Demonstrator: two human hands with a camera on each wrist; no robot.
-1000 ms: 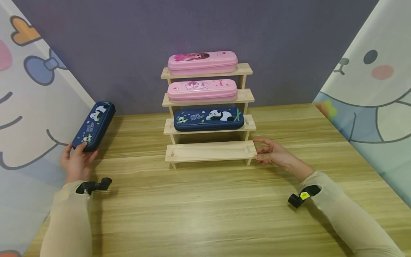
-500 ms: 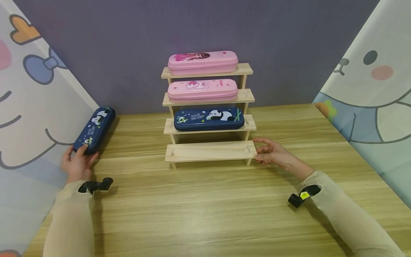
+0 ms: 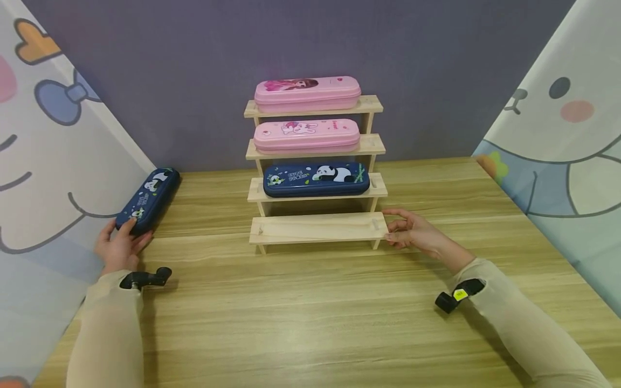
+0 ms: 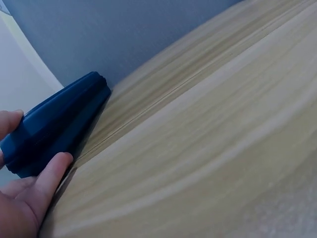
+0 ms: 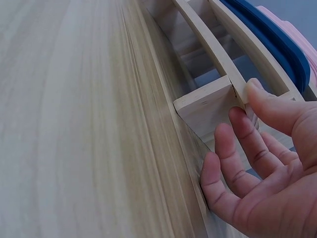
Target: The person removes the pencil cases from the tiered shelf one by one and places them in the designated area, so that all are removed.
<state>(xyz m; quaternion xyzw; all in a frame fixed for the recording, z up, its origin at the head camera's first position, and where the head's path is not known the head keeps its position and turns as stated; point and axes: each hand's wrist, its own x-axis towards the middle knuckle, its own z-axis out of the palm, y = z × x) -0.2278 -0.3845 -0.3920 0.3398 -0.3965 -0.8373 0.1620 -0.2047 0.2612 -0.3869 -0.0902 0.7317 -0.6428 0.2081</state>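
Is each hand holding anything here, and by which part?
The left hand grips a navy panda case by its near end; the right hand holds the lowest wooden step by its right end.

Head view from above, facing forward-down; 2 wrist views close; all share tabletop [image 3: 291, 312].

Holds left arm [image 3: 107, 334] and right arm [image 3: 524, 328] outstretched, wide apart over the table [image 3: 301, 312].
Grips with left hand [image 3: 120, 246] near the left edge, thumb [image 3: 127, 227] on top; pinches with right hand [image 3: 413, 233], fingers [image 5: 230, 154] curved, well in from the right edge.
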